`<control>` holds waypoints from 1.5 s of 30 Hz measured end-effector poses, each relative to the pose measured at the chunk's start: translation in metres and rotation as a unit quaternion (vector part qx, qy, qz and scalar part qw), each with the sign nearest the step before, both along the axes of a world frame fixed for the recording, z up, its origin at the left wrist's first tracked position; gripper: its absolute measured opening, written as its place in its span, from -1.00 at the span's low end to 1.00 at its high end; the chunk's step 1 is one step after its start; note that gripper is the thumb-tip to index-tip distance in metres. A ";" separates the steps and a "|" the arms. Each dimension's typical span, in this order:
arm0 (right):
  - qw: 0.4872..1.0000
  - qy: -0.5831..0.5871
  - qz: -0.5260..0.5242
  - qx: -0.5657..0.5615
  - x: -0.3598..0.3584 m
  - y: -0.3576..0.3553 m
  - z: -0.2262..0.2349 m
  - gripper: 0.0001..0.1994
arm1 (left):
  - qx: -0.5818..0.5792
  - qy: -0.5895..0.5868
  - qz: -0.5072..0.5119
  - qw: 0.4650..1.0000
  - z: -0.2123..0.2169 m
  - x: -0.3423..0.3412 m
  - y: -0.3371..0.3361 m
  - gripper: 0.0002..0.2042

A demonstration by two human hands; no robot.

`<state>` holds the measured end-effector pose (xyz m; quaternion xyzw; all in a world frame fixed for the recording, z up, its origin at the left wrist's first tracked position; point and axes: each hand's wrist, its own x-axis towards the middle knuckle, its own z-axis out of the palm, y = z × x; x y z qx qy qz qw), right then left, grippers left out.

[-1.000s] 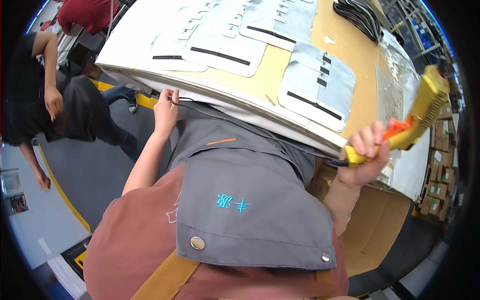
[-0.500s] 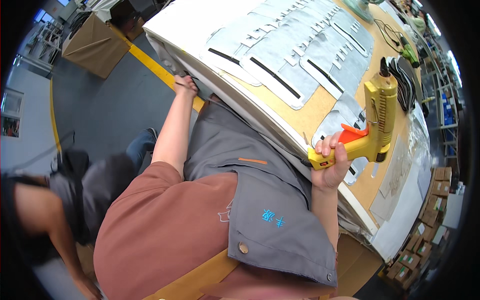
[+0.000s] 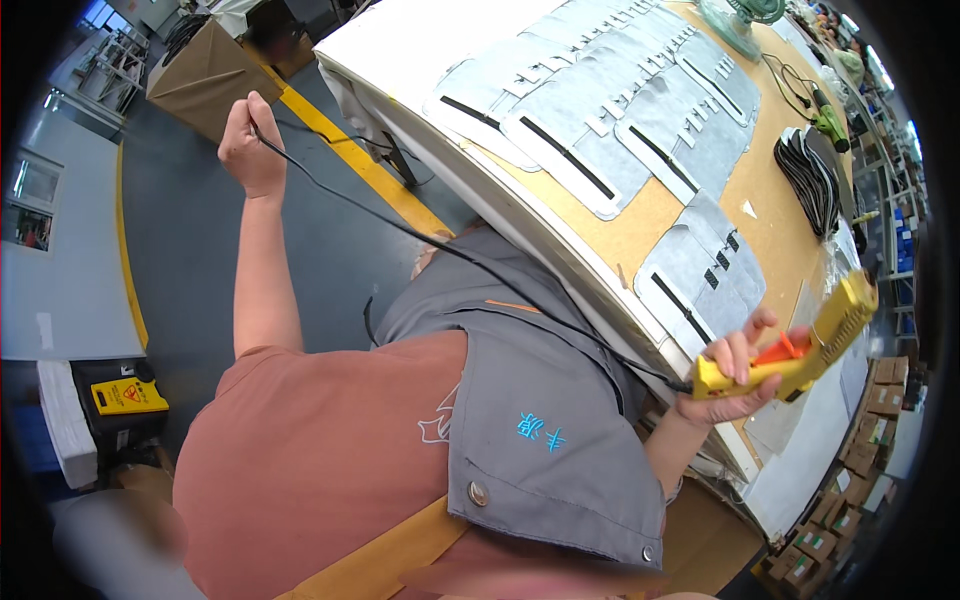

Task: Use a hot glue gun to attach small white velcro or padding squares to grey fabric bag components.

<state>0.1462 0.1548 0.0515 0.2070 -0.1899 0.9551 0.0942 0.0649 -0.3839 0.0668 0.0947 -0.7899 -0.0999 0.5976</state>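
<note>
A: Glue gun (image 3: 800, 350), yellow with an orange trigger: held in right hand (image 3: 735, 375), fingers wrapped round the grip, nozzle end raised over the near edge of workbench (image 3: 660, 215).

B: Confirmed. Position relative to the work?

A: Just beside the nearest grey fabric panel (image 3: 705, 265), apparently above it, not touching. No contact with any panel at present.

B: Black power cord (image 3: 450, 250)?

A: Runs from the butt of the gun across the grey apron (image 3: 540, 400) up to left hand (image 3: 252, 140). Left hand closed round the cord, lifted high and well clear of the bench, over the floor.

B: Progress estimate?

A: Judged as early or between passes: cord being managed, gun not applied. Panels laid out flat with black strips already on them; cannot tell whether any glue is down. Gluing, if any, looks mostly ahead.

B: Counts?

A: One glue gun, one cord, two hands. Grey panels: one near the gun, then a larger overlapping group further up the bench; exact number not readable because of overlap, roughly five or six. One stack of black strips (image 3: 810, 180) toward the far right. One green tool (image 3: 830, 120) beyond it. One small fan (image 3: 745, 20) at the far end. Cardboard boxes (image 3: 850, 500) below the bench on the right: several, not countable.
</note>
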 end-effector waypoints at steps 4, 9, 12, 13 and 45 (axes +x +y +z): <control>0.998 0.029 -0.048 0.002 0.023 0.040 0.016 -0.47 | -0.079 -0.165 -0.129 0.974 0.033 0.006 0.024 -0.71; 0.979 0.020 -0.175 0.099 0.068 0.080 0.028 -0.48 | -0.145 -0.417 -0.252 0.861 0.018 -0.001 0.056 -0.76; 0.968 -0.013 -0.204 0.142 0.073 0.090 0.025 -0.47 | -0.165 -0.514 -0.295 0.788 -0.009 0.012 0.080 -0.78; 0.959 -0.029 -0.234 0.155 0.078 0.094 0.027 -0.46 | -0.176 -0.551 -0.308 0.755 -0.016 0.012 0.089 -0.78; 0.781 -0.425 -0.053 0.455 0.041 0.076 0.040 -0.46 | -0.152 -0.399 -0.599 0.677 -0.066 -0.060 0.392 -0.45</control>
